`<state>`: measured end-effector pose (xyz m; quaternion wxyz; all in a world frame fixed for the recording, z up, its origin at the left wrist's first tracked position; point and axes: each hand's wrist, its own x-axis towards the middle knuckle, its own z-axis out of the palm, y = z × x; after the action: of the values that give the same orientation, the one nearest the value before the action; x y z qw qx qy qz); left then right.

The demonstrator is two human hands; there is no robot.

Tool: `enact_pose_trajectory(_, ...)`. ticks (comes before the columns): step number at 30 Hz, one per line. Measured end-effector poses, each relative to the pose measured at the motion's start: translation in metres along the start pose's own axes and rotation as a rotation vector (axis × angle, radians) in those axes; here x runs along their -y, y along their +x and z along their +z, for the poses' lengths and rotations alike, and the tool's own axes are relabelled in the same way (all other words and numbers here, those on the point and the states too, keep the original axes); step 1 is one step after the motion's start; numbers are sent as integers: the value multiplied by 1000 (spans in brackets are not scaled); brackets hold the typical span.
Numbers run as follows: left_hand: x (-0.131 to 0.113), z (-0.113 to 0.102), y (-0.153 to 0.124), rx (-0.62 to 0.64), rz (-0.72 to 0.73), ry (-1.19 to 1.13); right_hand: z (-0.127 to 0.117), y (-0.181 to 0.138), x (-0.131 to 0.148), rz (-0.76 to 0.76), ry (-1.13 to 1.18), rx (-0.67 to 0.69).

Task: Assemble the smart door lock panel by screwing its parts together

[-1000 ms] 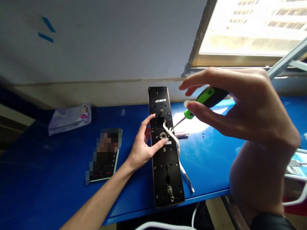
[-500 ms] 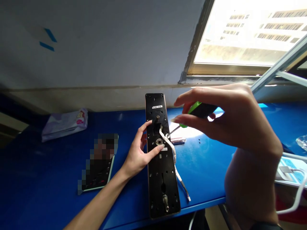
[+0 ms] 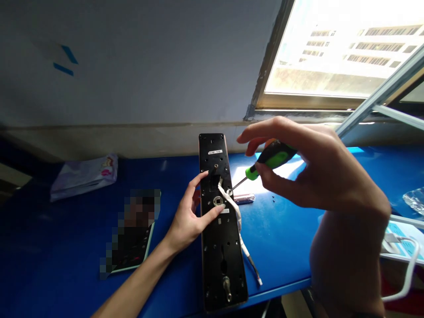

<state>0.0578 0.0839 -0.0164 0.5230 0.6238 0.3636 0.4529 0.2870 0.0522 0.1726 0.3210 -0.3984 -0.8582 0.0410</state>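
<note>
A long black lock panel (image 3: 221, 238) lies back side up on the blue table (image 3: 288, 238), running from the wall to the front edge. My left hand (image 3: 190, 216) grips its left edge, thumb pressed on the plate beside a square hole. My right hand (image 3: 311, 168) is closed on a green and black screwdriver (image 3: 270, 161). The screwdriver's tip rests at the panel's right edge, where a white cable (image 3: 236, 216) leaves the panel and trails to a plug near the front edge.
A phone (image 3: 132, 229) lies left of the panel and a pale packet (image 3: 84, 174) sits by the wall. A small metal part (image 3: 244, 198) and tiny screws (image 3: 274, 197) lie right of the panel. A white power strip (image 3: 402, 238) with cord is at far right.
My right hand has lowered and come a little closer to the panel, keeping the screwdriver tip at the same spot. The view has shifted slightly; my left hand holds its grip.
</note>
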Motion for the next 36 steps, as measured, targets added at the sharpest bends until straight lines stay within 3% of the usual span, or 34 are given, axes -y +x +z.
enact_pose_trajectory(30,-1,0,-2,13,-10,4,1,0,-3,3,-27,-54)
enact_pose_trajectory(33,2,-1,-1,1,20,42,1,0,-5,-33,-41,-53)
enact_pose_trajectory(36,2,-5,-3,-80,143,226,-1,-1,-3,-50,-38,-76)
